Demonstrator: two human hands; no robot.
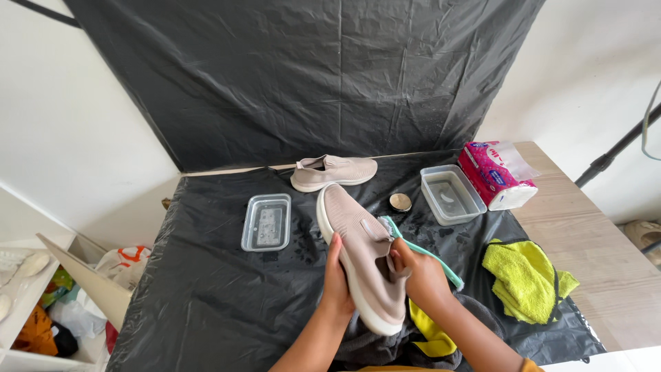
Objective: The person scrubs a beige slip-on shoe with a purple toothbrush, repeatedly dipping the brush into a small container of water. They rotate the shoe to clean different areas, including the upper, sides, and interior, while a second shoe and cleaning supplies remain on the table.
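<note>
My left hand (335,281) grips the left side of a beige slip-on shoe (354,238) with a white sole, holding it tilted above the black plastic sheet (206,289). My right hand (418,275) holds a teal-handled brush (441,264) against the shoe's opening near the heel. The matching second shoe (332,172) lies on its side at the back of the table.
A clear plastic tray (266,222) sits to the left and a deeper clear container (452,195) with water to the right. Between them is a small round tin (400,202). A pink tissue pack (496,176) and a yellow-green cloth (525,279) lie on the right.
</note>
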